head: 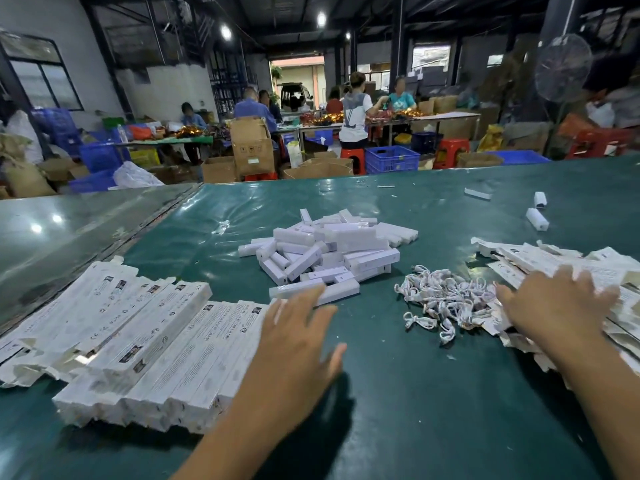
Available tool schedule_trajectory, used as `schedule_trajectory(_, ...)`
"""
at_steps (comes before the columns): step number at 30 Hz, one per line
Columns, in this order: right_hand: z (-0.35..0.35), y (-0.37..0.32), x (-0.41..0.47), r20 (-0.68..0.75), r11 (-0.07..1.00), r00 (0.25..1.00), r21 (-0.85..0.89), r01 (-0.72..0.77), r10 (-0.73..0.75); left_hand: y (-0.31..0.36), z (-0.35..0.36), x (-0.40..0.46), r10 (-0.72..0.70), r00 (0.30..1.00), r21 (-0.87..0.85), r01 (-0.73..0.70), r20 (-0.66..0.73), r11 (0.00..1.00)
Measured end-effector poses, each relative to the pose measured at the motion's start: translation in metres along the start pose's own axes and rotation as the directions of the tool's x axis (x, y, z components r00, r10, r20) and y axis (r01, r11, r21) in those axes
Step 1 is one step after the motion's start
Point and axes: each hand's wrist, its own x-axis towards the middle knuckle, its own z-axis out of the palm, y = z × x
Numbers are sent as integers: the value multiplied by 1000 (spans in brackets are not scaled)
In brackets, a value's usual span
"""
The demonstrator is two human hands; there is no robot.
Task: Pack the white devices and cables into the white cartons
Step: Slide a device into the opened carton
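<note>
Head view. A green-covered counter (pixel 398 393) is seen filling the lower two thirds of the frame.

A heap of white devices (pixel 332 251) is recorded at centre frame, piled loosely on the counter. Just right of and below it, a tangle of white cables (pixel 446 299) is noted, lying on the counter surface. Three stray devices (pixel 536 219) are seen apart, toward the upper right of the counter.

Packed or assembled white cartons (pixel 138 341) are laid in overlapping rows at lower left, printed faces up. A spread of flattened cartons (pixel 554 258) is seen at the right edge.

The left hand (pixel 298 344) is held over the counter at lower centre, fingers straight and spread wide, nothing gripped; its fingertips lie at the near edge of the device heap, beside the rightmost cartons of the rows. Contact with a device cannot be told because of blur.

The right hand (pixel 557 306) is laid palm down on the flattened cartons at right, fingers extended and spread, nothing pinched. Its thumb side is just beside the cable tangle.

In the upper frame, a workshop is noted: several people at far tables, blue crates (pixel 391 159), cardboard boxes (pixel 251 147), red stools (pixel 450 152).
</note>
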Motion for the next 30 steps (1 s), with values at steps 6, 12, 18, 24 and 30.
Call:
schedule_trajectory(6, 5, -2, 1, 4, 995, 1000, -93, 20, -20, 7, 21, -7, 128, 983, -87, -117, 133, 989)
schedule_trajectory(12, 4, -9, -5, -27, 993, 997, -89, 73, -76, 1, 21, -7, 128, 989, -143, -116, 78, 983)
schedule_trajectory(18, -6, -50, -60, -494, 763, 741, 214, 610, -454, 7, 12, -5, -70, 994, -549, 107, 88, 829)
schedule_trajectory(24, -1, -75, -142, -458, -95, 155, 476, 875, -875, 17, 8, 4, -297, 848, -897, 431, 439, -97)
schedule_trajectory(30, -7, -73, -140, -425, -230, 82, 630, 742, -902, 11, 7, 3, -365, 860, -925, 379, 358, -16)
